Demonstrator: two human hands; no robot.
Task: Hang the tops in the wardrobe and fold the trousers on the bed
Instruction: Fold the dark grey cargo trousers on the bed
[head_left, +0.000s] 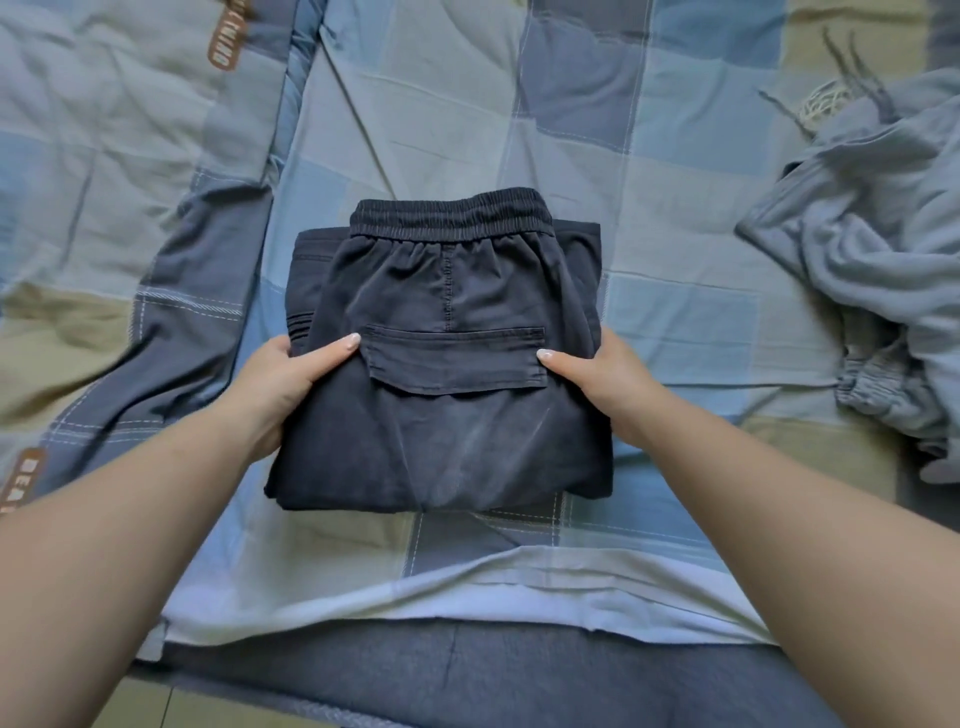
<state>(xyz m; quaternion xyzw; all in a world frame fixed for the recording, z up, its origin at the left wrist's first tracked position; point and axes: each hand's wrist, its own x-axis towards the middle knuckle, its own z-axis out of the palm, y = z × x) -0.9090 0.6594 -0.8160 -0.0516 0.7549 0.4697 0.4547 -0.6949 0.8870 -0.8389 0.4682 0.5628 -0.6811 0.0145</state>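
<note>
Nearest me, dark cargo trousers (441, 374) lie folded by the bed's (467, 135) near edge. Lifting both sides level should keep the layers from slipping. My left hand (291, 382) and right hand (597, 382) grip opposite sides, thumbs on top, fingers tucked beneath. Grey drawstring joggers (872, 270) lie crumpled toward the bed's right edge.

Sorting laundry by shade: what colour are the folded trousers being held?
Dark charcoal grey trousers, seen best in the head view.
</note>
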